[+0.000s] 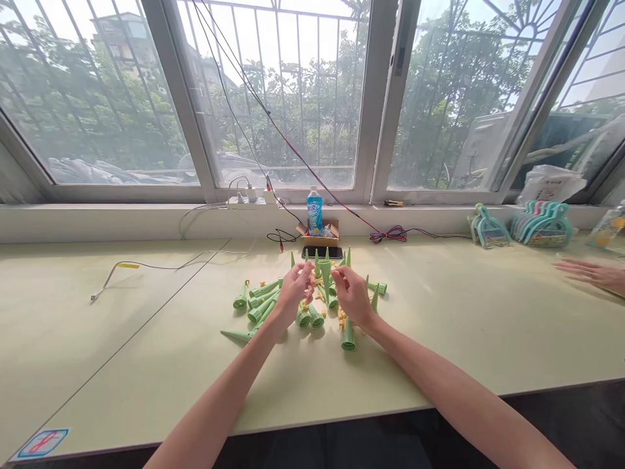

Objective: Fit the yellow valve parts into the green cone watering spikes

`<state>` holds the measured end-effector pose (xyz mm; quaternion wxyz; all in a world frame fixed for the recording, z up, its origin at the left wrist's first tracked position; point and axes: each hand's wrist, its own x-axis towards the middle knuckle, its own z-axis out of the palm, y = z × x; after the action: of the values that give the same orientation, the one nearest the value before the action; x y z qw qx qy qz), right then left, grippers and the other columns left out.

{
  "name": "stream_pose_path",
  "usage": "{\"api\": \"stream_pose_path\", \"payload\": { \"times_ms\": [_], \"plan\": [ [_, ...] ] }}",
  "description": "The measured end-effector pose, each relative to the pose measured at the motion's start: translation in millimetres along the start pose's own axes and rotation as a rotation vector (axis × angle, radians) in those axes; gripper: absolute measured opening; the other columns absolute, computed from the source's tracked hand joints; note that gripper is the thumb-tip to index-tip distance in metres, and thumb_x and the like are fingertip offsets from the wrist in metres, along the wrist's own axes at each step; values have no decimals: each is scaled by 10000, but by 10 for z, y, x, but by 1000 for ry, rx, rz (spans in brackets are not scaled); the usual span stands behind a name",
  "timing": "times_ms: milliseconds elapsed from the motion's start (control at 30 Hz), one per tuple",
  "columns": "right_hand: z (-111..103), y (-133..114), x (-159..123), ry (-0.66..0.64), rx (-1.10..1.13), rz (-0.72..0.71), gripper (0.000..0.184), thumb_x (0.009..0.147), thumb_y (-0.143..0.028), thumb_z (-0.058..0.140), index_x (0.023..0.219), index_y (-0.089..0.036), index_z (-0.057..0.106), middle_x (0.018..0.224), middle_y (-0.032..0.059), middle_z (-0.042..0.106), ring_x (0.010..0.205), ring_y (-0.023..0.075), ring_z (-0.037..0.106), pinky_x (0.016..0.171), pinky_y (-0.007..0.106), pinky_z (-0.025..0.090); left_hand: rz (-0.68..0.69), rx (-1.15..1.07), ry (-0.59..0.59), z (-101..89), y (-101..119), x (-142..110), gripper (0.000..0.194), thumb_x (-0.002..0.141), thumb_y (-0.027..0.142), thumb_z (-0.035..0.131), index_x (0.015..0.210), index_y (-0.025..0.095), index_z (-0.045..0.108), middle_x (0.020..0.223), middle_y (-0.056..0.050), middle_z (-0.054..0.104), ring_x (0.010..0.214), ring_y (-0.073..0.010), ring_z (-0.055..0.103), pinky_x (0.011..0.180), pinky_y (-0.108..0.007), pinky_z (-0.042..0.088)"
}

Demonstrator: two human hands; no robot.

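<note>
My left hand (pixel 295 288) is loosely curled, fingers apart, over the left side of a pile of green plastic spikes; nothing shows clearly in it. On the pile's right side my right hand (pixel 354 297) is closed in a pinch, and what sits between its fingertips is too small to make out. A green cone-shaped spike (pixel 325 279) shows between the hands, wide end up and point down; whether a finger holds it is unclear. Several more spikes lie around, such as a hollow one (pixel 348 337) below my right hand. Small yellow fittings (pixel 341 318) are scattered among them.
Behind the pile are a dark phone (pixel 322 252), a small cardboard box (pixel 328 240) and a blue bottle (pixel 315 212). Cables (pixel 390 233) run along the sill. Packs of teal plastic items (pixel 541 225) stand at right, near another person's hand (pixel 588 270).
</note>
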<state>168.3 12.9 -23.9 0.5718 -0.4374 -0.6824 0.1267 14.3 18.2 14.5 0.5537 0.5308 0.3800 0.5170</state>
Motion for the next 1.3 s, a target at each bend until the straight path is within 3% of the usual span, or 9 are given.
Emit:
{"api": "stream_pose_path", "payload": {
  "times_ms": [167, 367, 600, 933, 1300],
  "plan": [
    [3, -3, 6, -26, -46, -128, 317, 1008, -385, 383, 880, -193, 600, 792, 38, 598, 687, 158, 525, 651, 265, 404, -106, -54, -76, -5, 8, -19, 493, 851, 630, 510, 1091, 201, 470, 478, 79, 443, 352, -78, 288, 356, -193, 269],
    [7, -15, 3, -107, -73, -215, 319, 1016, -361, 391, 978, -210, 670, 788, 31, 576, 653, 144, 515, 619, 253, 397, -148, -66, -185, -24, -16, -16, 411, 869, 559, 495, 1007, 173, 519, 462, 59, 439, 360, -88, 293, 369, -206, 275],
    [16, 35, 15, -97, -109, -268, 308, 1006, -369, 434, 983, -196, 688, 783, 37, 588, 628, 135, 510, 588, 246, 394, -173, -46, -146, -25, 12, -30, 221, 847, 370, 509, 976, 192, 537, 495, 42, 455, 397, -93, 327, 382, -197, 288],
    [29, 78, 16, -110, -193, -265, 231, 1001, -307, 449, 973, -185, 643, 848, 54, 635, 714, 158, 584, 631, 249, 424, -151, -66, -96, -3, 13, -21, 216, 809, 356, 570, 937, 192, 515, 532, 38, 476, 414, -86, 359, 394, -199, 293],
    [19, 47, 14, -146, -132, -160, 213, 988, -281, 444, 875, -194, 602, 849, 45, 653, 712, 157, 573, 645, 255, 407, -45, 88, -66, -3, -18, -33, 253, 823, 357, 560, 1013, 199, 509, 593, 38, 517, 412, -74, 400, 412, -195, 333]
  ]
}}
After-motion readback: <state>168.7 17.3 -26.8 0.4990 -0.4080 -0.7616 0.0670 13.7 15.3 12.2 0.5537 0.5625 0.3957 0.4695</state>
